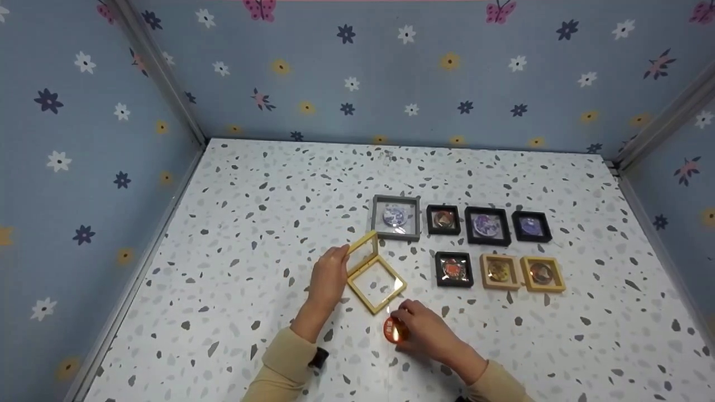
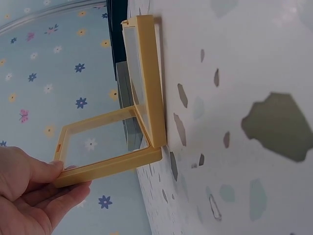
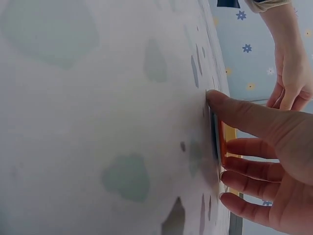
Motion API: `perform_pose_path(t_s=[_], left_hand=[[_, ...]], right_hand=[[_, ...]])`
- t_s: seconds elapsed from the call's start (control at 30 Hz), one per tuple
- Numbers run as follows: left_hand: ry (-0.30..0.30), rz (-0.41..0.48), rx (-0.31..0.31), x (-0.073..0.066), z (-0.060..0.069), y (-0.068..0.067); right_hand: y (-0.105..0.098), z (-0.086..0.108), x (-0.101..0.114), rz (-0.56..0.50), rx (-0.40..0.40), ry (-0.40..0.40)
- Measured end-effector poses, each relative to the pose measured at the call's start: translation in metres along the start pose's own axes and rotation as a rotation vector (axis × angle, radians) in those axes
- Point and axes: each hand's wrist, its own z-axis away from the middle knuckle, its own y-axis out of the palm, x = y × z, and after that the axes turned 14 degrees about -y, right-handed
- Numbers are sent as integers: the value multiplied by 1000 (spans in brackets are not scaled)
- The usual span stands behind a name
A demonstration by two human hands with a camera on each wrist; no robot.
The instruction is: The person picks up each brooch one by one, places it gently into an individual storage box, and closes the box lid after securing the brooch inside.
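A yellow hinged display frame [image 1: 362, 295] lies unfolded on the table, one half flat and the other tilted up. With thumb and fingers my left hand [image 1: 328, 276] pinches the edge of the raised half; in the left wrist view, clear film spans both halves of the yellow frame [image 2: 150, 83]. Just in front of it, a shiny orange-red round badge [image 1: 390, 331] is at the table surface. My right hand [image 1: 429, 330] holds this badge by its rim. From the right wrist, the badge [image 3: 222, 139] appears edge-on between thumb and fingers, partly hidden by them.
Right of the yellow frame stand two rows of small frames with round badges inside, among them a grey frame [image 1: 414, 218], a large black frame [image 1: 506, 229], a light wooden-coloured frame [image 1: 485, 273] and another yellow frame [image 1: 559, 274]. Flower-patterned walls [image 1: 380, 84] enclose the speckled table [image 1: 268, 190].
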Motion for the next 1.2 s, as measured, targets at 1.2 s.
perform_pose_path(t_s=[1.2], left_hand=[[4,6,-7,1,-1,-1]], right_hand=[[-14,-9,-7,-114,-116,-26]])
